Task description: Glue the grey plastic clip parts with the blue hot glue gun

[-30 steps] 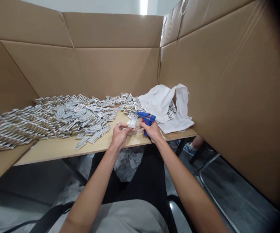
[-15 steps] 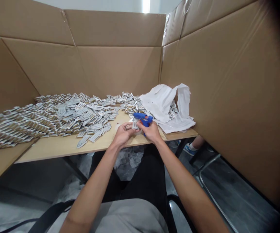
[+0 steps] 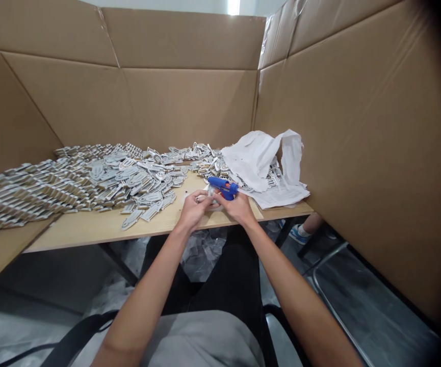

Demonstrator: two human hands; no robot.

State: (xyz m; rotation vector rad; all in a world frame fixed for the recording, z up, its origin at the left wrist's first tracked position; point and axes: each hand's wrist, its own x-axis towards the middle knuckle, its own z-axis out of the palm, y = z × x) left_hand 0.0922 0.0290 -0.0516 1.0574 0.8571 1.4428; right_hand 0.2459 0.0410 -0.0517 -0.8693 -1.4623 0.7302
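Left hand [image 3: 192,211]: fingers nearly together, apparently pinching a small pale piece [image 3: 211,191], mostly hidden, between our two hands to keep it steady.
Right hand [image 3: 239,208]: curled round the blue glue gun [image 3: 222,187], grip hidden; our thumb reaches the left fingertips, perhaps for extra support.
Wooden tabletop [image 3: 98,227]: bears everything within our reach.
Stacked gray pieces [image 3: 32,193]: overlapping rows at left, probably saving space.
Loose gray pieces [image 3: 136,178]: heaped beside those rows.
White sheet [image 3: 249,158]: crumpled over more pieces at right.
Cardboard walls [image 3: 185,107]: upright behind, likely containing our pieces.
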